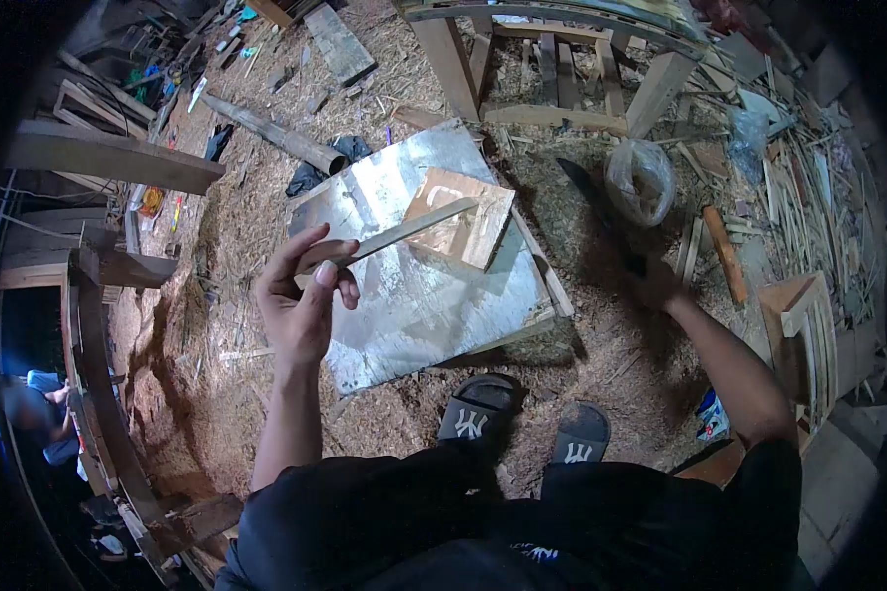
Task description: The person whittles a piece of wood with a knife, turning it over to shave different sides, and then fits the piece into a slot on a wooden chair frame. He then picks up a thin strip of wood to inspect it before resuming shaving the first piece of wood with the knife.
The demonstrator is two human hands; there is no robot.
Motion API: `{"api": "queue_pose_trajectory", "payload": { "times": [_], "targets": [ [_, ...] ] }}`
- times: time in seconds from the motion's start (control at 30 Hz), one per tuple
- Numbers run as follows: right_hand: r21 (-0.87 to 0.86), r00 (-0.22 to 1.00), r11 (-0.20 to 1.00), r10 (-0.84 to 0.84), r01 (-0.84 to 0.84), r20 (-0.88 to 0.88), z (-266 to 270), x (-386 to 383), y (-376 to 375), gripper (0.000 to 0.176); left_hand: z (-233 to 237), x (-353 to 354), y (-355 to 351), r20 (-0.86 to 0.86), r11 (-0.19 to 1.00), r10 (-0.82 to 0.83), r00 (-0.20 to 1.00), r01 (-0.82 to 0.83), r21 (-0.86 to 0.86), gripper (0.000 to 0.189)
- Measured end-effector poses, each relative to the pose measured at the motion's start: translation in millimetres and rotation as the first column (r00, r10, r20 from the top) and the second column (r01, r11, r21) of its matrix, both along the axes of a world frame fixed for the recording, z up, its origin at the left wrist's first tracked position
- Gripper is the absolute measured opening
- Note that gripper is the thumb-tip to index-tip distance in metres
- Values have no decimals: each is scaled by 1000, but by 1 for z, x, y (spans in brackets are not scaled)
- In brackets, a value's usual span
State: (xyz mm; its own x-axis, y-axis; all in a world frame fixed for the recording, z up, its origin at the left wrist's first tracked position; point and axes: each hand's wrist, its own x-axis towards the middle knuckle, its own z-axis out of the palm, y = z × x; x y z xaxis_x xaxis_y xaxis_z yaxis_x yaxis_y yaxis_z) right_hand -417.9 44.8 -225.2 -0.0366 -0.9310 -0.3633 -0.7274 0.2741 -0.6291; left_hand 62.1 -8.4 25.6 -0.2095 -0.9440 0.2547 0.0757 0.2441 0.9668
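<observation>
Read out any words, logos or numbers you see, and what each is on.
"NY": white logo on the left slipper.
"NY": same logo on the right slipper.
White print on the shorts: too blurred to read.
Print on the blue packet: too small to read.

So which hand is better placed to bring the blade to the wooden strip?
The right hand, probably: it holds the dark knife, out to the right of the metal sheet. The left hand is busy pinching the wooden strip, whose far end lies over the wooden block.
</observation>
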Motion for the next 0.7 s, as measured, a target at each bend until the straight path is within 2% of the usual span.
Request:
{"api": "queue_pose_trajectory", "payload": {
  "times": [0.03, 0.07, 0.1, 0.17, 0.23, 0.3, 0.33, 0.37, 0.4, 0.43, 0.47, 0.5, 0.57, 0.7],
  "targets": [
    [66, 999, 998, -20, 21, -29, 4, 5, 0, 59, -4, -2, -1, -65, 999, -29, 997, 28, -25, 35],
    [133, 998, 990, -39, 46, -52, 7, 13, 2, 58, -14, -6, -2, -48, 995, -1, 999, -3, -95, 37],
    [131, 998, 990, -51, 56, -37, 10, 22, 5, 58, -20, -12, -3, 74, 971, 45, 996, -27, -239, 41],
    [77, 972, 986, -162, 151, 170, 19, 29, 0, 62, -25, -29, -2, -39, 958, -23, 999, 11, -285, 52],
    [59, 973, 986, -165, 157, 161, 13, 28, 1, 62, -25, -34, -7, 146, 908, 12, 989, 50, -415, 53],
    [47, 975, 986, -166, 160, 151, -3, 28, 2, 63, -28, -47, -10, 92, 899, 83, 992, -35, -437, 59],
    [-16, 971, 980, -193, 197, 140, -14, 27, 2, 60, -23, -56, -12, 95, 897, 77, 993, -28, -441, 59],
    [-79, 967, 970, -219, 231, 131, -25, 25, 3, 59, -19, -65, -15, 27, 902, 51, 998, -35, -430, 60],
    [-79, 966, 969, -222, 234, 133, -13, 30, 5, 59, -16, -71, -16, -42, 908, 28, 999, -43, -417, 63],
    [-48, 933, 956, -271, 290, 236, 14, 39, 6, 58, -15, -72, -16, -42, 908, 27, 999, -42, -417, 63],
    [-12, 887, 939, -319, 342, 334, 39, 46, 6, 58, -15, -74, -17, -129, 935, -126, 984, 74, -347, 65],
    [-14, 887, 939, -320, 344, 334, 52, 47, 4, 58, -15, -75, -19, -224, 937, -266, 938, 198, -287, 67],
    [96, 913, 971, -237, 217, 333, 72, 50, 3, 48, -16, -79, -16, -249, 940, -243, 937, 164, -300, 67],
    [134, 913, 972, -229, 194, 338, 133, 81, 6, 47, -15, -87, -11, -248, 915, -319, 915, 228, -334, 61]
  ]
}}
